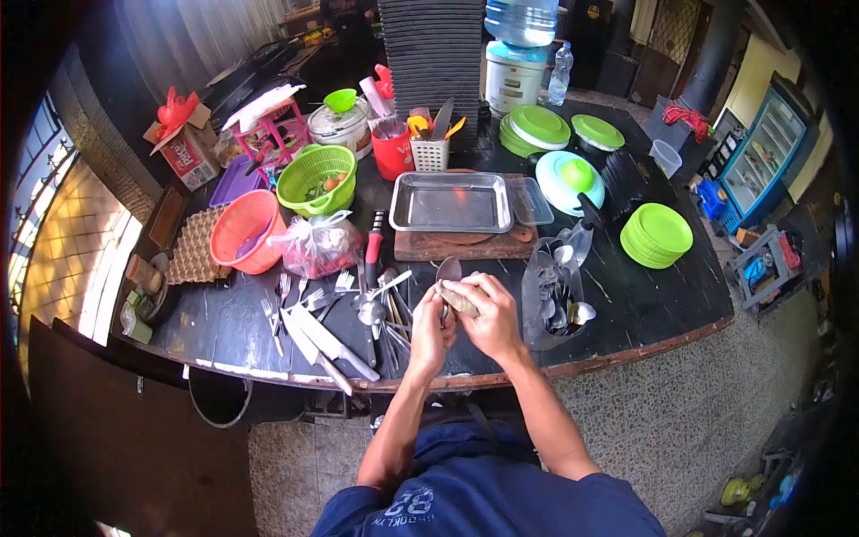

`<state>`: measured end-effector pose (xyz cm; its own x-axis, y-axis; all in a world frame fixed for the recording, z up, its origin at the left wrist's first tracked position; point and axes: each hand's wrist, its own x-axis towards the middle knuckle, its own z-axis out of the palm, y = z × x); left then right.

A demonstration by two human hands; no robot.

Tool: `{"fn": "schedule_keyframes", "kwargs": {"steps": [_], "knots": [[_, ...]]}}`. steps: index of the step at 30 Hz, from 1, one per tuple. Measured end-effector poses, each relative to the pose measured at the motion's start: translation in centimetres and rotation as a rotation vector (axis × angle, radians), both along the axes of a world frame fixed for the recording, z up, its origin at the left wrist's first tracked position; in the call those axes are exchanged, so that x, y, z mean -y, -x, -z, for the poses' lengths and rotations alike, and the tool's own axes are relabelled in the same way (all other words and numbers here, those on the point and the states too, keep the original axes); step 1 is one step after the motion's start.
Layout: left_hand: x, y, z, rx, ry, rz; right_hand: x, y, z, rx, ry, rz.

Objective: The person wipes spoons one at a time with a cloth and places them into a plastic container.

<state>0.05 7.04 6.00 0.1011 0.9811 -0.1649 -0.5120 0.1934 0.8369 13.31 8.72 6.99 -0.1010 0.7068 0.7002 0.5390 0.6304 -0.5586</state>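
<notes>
My left hand [431, 333] is closed round the handle of a spoon [449, 269], whose bowl points up and away from me. Wrapped in my right hand [489, 319] is a crumpled pale cloth [462, 301], held against the spoon just below its bowl. Both hands meet above the near part of the black table. To their left lie loose forks, spoons and two white-bladed knives [317, 336]. On the right, a clear container [540, 313] holds several spoons. Beyond my hands, a metal tray [452, 202] rests on a wooden board [463, 245].
A green basket [316, 180], an orange basket [246, 232], a bagged item [320, 244] and egg cartons [199, 246] stand at left. Green plates [657, 235] are stacked at right. A red utensil holder [393, 149] and a water dispenser [514, 76] stand farther back.
</notes>
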Motion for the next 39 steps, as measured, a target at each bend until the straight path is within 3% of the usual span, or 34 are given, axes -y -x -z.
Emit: {"fn": "schedule_keyframes", "kwargs": {"steps": [6,9,12,15,17,22,25,29,37,39], "knots": [[1.6,-1.2,0.1,-0.029,-0.01,0.07,-0.9,-0.4,-1.7,0.089,-0.24,0.136],[1.7,-0.9,0.3,-0.029,-0.015,0.065,0.0,0.4,-0.8,0.056,-0.195,0.18],[1.3,0.1,1.1,0.112,0.054,-0.001,1.1,1.3,0.3,-0.081,0.05,0.014],[1.3,0.7,2.2,0.165,0.106,0.052,1.2,0.9,0.7,0.018,0.029,0.001],[1.9,-0.3,1.1,-0.032,0.049,0.028,0.3,0.3,0.5,0.047,-0.052,0.076],[2.3,-1.4,-0.2,-0.1,-0.019,0.057,-0.8,0.5,-0.9,-0.034,-0.145,0.195],[2.4,-1.4,0.1,-0.133,-0.08,0.084,-1.3,1.1,-0.4,-0.632,0.207,0.133],[2.3,-1.7,-0.5,-0.071,-0.057,0.024,0.5,1.3,-0.2,-0.701,0.477,-0.099],[1.0,-0.8,1.8,-0.064,-0.052,0.03,2.1,1.0,2.2,-0.43,0.404,-0.043],[0.2,-1.1,2.2,-0.389,-0.358,-0.165,2.2,0.8,2.6,-0.582,0.488,-0.109]]}}
